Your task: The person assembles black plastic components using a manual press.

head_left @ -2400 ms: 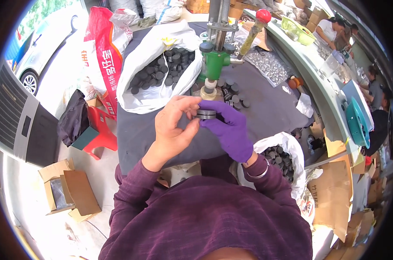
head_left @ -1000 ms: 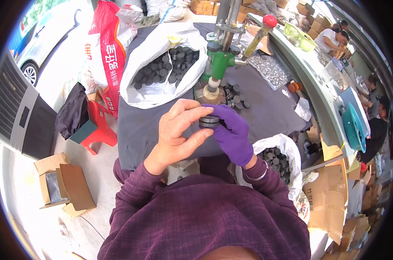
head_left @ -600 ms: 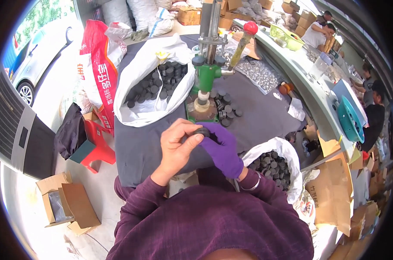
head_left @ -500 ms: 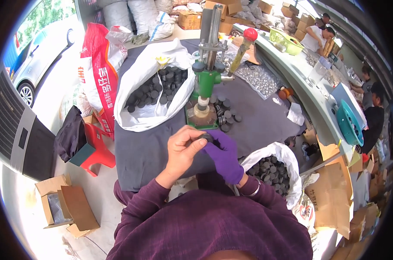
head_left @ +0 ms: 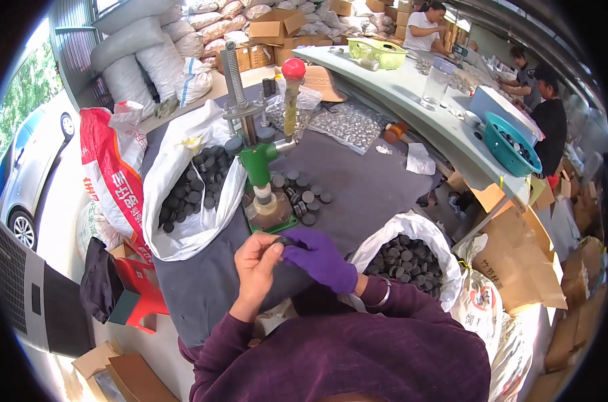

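1. Pinching a small dark disc (head_left: 285, 241) between bare left hand (head_left: 257, 260) fingers (head_left: 272, 249) and purple-gloved right hand (head_left: 321, 258), both closed on it, above the table (head_left: 377, 187) edge.
2. Looking stiff, light and smooth; likely handling best by its rim.
3. Sitting just before the green press (head_left: 264, 181), with loose discs (head_left: 304, 197) beside its base.
4. Flanking: white sacks of discs, left (head_left: 190, 194) and right (head_left: 411, 258).

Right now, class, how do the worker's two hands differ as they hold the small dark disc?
The left hand is bare; the right hand wears a purple glove. The left hand comes at the small dark disc from the left, the right hand from the right. Both pinch the disc at the dark table's near edge, in front of the green press.
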The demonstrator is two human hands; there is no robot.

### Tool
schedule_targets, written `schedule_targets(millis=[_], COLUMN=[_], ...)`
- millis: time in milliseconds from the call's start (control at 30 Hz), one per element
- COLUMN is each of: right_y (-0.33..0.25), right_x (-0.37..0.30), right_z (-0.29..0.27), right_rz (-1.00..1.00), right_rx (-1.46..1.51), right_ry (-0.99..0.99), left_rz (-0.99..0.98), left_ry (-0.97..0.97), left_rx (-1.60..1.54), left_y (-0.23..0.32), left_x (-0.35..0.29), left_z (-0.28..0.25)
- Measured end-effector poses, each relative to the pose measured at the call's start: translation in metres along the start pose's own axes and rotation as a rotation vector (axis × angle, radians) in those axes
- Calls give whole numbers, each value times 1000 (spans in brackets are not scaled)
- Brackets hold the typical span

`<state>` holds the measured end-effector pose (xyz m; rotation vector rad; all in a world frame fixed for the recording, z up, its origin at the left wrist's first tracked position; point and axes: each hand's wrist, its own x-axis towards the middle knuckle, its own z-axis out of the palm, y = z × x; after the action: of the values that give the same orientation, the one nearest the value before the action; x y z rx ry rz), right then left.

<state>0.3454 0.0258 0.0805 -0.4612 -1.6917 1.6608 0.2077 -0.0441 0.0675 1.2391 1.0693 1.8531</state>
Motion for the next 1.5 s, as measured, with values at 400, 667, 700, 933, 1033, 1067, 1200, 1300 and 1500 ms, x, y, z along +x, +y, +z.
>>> schedule_targets(millis=[400,667,700,933,1033,1067,1200,1300,1500], right_y=[-29,75,92,179,212,224,266,267,211], right_x=[111,295,303,327,312,313,276,344,350], right_z=[-145,-193,-189,-237,-277,-279,-319,-256,-327], right_rz=[-4,-546,-539,-455,-405,-390,-338,-301,-270], right_rx=[-222,-664,-627,-443,-367,-340,-237,-186,-116], right_ry=[343,-91,-126,-238,-263,-270,-275,-250,-218], left_rz=[407,655,627,562,552,567,541,538,516], left_ry=[-143,-280,-310,-403,-411,-418,-445,-418,-393], left_rx=[779,932,927,825,807,798,806,797,807], left_y=[-86,-99,-101,-102,-106,-105,-108,-107,-103], left_x=[69,66,64,63,65,67,69,71,64], left_z=[-8,-10,-15,-29,-31,-31,-32,-30,-29])
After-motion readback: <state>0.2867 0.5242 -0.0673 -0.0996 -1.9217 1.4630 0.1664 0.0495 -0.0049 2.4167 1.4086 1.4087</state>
